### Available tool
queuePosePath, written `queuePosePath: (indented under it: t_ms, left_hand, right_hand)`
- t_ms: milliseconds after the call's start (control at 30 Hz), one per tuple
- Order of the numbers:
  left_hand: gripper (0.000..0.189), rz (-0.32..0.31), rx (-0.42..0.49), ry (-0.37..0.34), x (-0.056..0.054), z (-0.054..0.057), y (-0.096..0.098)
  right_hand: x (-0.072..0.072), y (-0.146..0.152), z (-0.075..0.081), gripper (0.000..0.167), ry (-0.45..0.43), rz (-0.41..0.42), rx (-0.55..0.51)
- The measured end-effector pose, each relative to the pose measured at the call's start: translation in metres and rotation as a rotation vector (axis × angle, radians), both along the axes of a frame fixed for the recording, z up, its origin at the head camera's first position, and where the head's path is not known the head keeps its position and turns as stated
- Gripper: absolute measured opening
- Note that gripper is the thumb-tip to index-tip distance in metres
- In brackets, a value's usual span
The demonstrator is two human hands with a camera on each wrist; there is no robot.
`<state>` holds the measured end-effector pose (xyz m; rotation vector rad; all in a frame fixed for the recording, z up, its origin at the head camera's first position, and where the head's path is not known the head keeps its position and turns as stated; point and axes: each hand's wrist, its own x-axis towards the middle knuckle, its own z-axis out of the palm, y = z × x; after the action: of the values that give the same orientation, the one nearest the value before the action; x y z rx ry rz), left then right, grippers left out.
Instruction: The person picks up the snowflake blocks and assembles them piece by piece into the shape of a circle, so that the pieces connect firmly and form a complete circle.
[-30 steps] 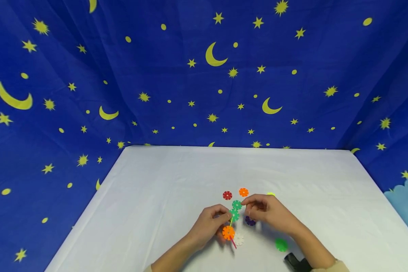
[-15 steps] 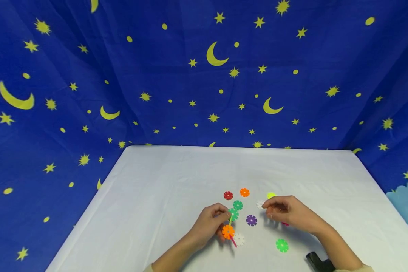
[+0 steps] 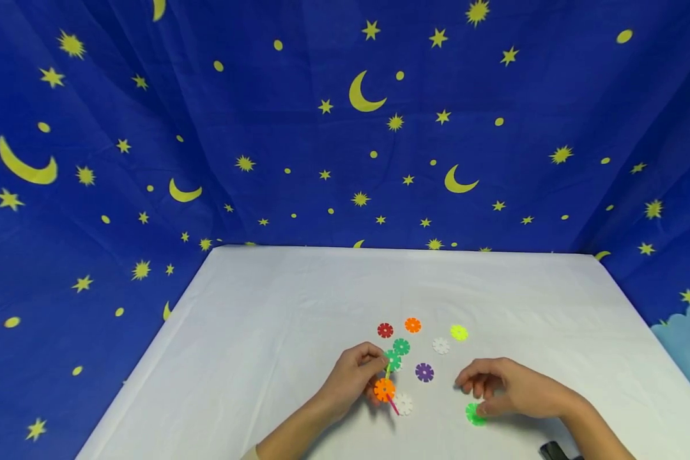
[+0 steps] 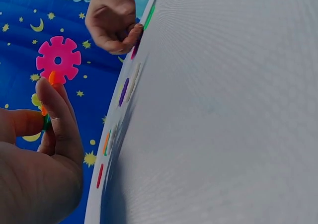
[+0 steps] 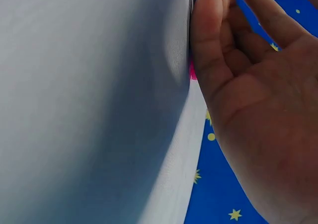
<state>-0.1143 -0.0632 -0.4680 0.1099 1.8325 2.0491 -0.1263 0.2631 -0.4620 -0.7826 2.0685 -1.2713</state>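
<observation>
My left hand (image 3: pixel 353 375) pinches a small chain of slotted plastic discs between thumb and fingers. In it are a teal-green disc (image 3: pixel 393 360), a yellow one seen edge-on, an orange disc (image 3: pixel 384 390) and a pink disc (image 4: pixel 58 60), which shows its full face in the left wrist view. My right hand (image 3: pixel 514 388) hovers low over the table, fingers bent loosely and apart from the thumb. Its thumb overlaps a bright green disc (image 3: pixel 473 414); whether they touch, I cannot tell. A bit of another pink disc (image 5: pixel 193 70) shows behind the right hand in the right wrist view.
Loose discs lie on the white table (image 3: pixel 299 294): red (image 3: pixel 385 330), orange (image 3: pixel 413 325), teal (image 3: pixel 401 347), purple (image 3: pixel 424 372), yellow (image 3: pixel 459 333), and two white, one (image 3: pixel 441 345) farther back. A black object (image 3: pixel 554 451) is near the right forearm. A blue star-patterned curtain (image 3: pixel 299 128) surrounds the table.
My right hand has moved away from the left hand, rightward and then nearer to me, over the bright green disc. The left hand keeps its hold on the chain, almost in place.
</observation>
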Motion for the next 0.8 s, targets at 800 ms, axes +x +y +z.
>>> queuePosePath:
  t_ms: [800]
  left_hand:
    - [0.019,-0.019,0.052,-0.002,0.0012,-0.0033,0.0010]
  right_hand:
    - [0.0071,-0.0035,-0.0017,0.017,0.119,0.032,0.098]
